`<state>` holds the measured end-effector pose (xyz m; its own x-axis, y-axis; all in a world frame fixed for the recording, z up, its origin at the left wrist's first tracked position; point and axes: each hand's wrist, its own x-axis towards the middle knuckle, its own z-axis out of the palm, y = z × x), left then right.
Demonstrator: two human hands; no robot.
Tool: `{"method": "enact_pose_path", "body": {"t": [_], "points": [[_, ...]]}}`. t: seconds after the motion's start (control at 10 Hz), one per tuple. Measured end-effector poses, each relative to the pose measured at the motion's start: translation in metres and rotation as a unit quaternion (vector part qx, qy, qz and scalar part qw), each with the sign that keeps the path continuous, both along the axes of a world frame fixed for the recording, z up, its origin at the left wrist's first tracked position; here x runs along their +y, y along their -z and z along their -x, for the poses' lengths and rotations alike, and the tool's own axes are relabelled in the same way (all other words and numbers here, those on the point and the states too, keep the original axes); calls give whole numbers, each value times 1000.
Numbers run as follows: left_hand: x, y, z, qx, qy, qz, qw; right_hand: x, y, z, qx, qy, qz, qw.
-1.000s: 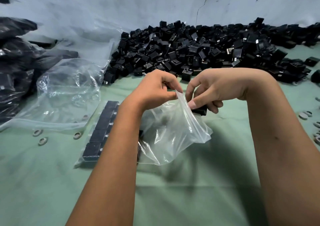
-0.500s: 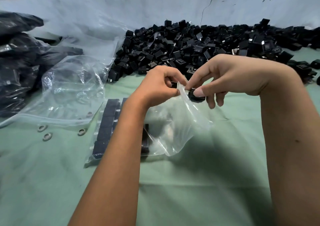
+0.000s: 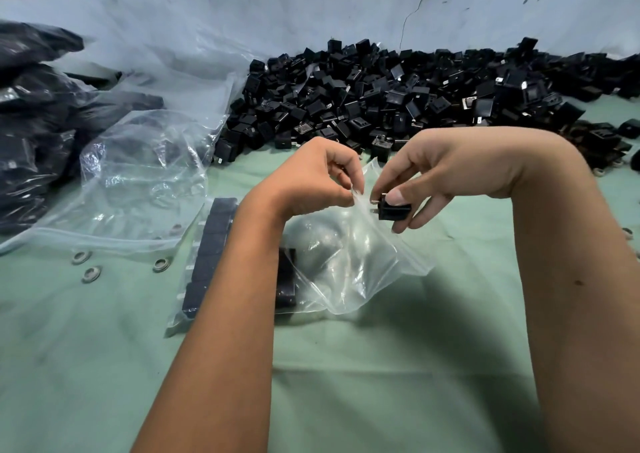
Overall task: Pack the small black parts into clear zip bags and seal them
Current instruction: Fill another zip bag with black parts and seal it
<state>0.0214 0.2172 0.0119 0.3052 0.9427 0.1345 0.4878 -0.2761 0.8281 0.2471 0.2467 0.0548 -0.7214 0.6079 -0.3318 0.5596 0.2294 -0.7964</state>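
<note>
My left hand (image 3: 317, 178) pinches the top edge of a clear zip bag (image 3: 349, 262) and holds it up above the green table (image 3: 381, 383). My right hand (image 3: 446, 172) grips one small black part (image 3: 393, 210) with metal pins, right beside the bag's mouth. A big heap of loose black parts (image 3: 398, 102) lies along the far wall. Under my left forearm rests a filled bag (image 3: 211, 255) with rows of black parts, partly hidden by the arm.
A large crumpled clear bag (image 3: 138, 182) lies at the left. Dark packed bags (image 3: 31, 123) are stacked at the far left. Three metal rings (image 3: 90, 274) sit on the green cloth near the large bag; more rings lie at the right edge.
My right hand has shifted slightly right of the bag's mouth, so the black part in its fingers now shows clearly. My left hand keeps its pinch on the bag.
</note>
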Motion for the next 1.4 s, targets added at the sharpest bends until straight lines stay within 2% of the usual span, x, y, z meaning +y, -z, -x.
{"method": "enact_pose_path", "body": {"t": [0.1,0.2,0.3,0.4,0.5,0.6,0.7,0.8,0.9,1.0,1.1,1.2,1.3,1.4], "points": [[-1,-1,3,-35,3,1,999,4,8,0,-38,18,-6,999],[-2,-6,0,-70,1,-8,998,2,10,6,-28,-25,-11,999],[-3,-12,-6,-99,10,-23,995,-5,11,21,-55,-105,-87,989],[-3,-17,-7,-145,25,-36,988,-8,20,38,-51,-119,-78,989],[-4,-21,-8,-165,38,-59,984,-3,34,47,-21,-98,-85,991],[-5,-25,-10,-153,38,-72,985,1,40,53,81,-22,-19,996],[-6,-26,-11,-149,29,-76,985,9,50,65,92,-68,-82,990],[-7,-25,-10,-146,27,-74,986,1,54,77,46,-8,-132,990],[-8,-24,-1,-161,3,-69,985,5,66,76,34,26,-116,992],[-7,-22,27,-241,-107,-71,962,0,63,85,23,-29,-115,993],[-8,-17,64,-345,-274,-75,895,-3,68,90,30,-18,-94,995],[-10,-13,93,-440,-393,-83,803,-3,75,100,45,-15,-85,995],[-10,-12,99,-469,-427,-91,768,-4,79,111,47,-13,-92,995],[-7,-13,92,-470,-424,-91,769,-5,78,114,56,-16,-89,994]]}}
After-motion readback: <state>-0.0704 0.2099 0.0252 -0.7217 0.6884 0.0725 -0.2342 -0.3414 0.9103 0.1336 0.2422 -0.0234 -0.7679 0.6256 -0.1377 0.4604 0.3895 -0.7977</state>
